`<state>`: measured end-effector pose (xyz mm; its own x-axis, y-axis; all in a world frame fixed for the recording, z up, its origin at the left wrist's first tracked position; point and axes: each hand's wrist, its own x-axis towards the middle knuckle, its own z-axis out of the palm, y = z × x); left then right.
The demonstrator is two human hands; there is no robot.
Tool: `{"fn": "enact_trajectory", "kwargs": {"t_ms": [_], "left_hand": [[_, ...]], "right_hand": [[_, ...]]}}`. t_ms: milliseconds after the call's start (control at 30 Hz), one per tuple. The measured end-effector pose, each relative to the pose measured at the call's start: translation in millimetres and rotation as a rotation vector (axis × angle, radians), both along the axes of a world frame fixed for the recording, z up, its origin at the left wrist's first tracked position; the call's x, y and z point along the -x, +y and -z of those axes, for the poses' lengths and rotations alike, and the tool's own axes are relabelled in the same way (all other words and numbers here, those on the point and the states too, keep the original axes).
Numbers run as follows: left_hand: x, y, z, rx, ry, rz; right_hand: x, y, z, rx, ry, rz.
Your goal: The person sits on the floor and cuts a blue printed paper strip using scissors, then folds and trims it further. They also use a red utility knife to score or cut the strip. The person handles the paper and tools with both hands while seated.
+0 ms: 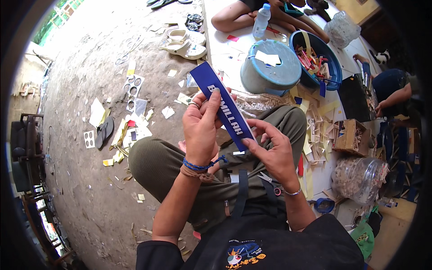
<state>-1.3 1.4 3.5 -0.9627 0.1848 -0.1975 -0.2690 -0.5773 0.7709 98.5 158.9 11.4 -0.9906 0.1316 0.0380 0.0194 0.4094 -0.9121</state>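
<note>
Above my lap, a long narrow blue strip with white lettering (231,118) is held at a slant, its upper end toward the left. My left hand (201,123) grips it around the middle, thumb pressed on the printed face and fingers behind. At the lower end, my right hand (272,150) pinches the strip's edge between thumb and fingers. Small scissors with a reddish handle ring (276,191) lie on my lap beside my right wrist. What the fingers behind the strip touch is hidden.
An upturned blue-grey bucket (252,74) stands ahead, beside a blue basin (335,76) of red and cream scraps. A water bottle (261,22), pale clogs (186,48), a cardboard box (348,137) and a large plastic jar (355,180) surround me. Paper scraps litter the floor; two other people sit nearby.
</note>
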Motion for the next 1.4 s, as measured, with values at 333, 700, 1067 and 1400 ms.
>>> {"fn": "enact_trajectory", "kwargs": {"t_ms": [333, 700, 1067, 1400], "left_hand": [[-4, 1, -3, 0.006, 0.037, 0.009], [-12, 2, -6, 0.134, 0.183, 0.095], [-20, 10, -1, 0.210, 0.257, 0.103], [-22, 14, 2, 0.212, 0.270, 0.064]], "right_hand": [[-1, 3, 8, 0.251, -0.173, 0.005], [4, 10, 14, 0.505, -0.224, 0.148], [11, -13, 16, 0.528, -0.121, 0.036], [8, -17, 7, 0.447, -0.187, 0.075]]}}
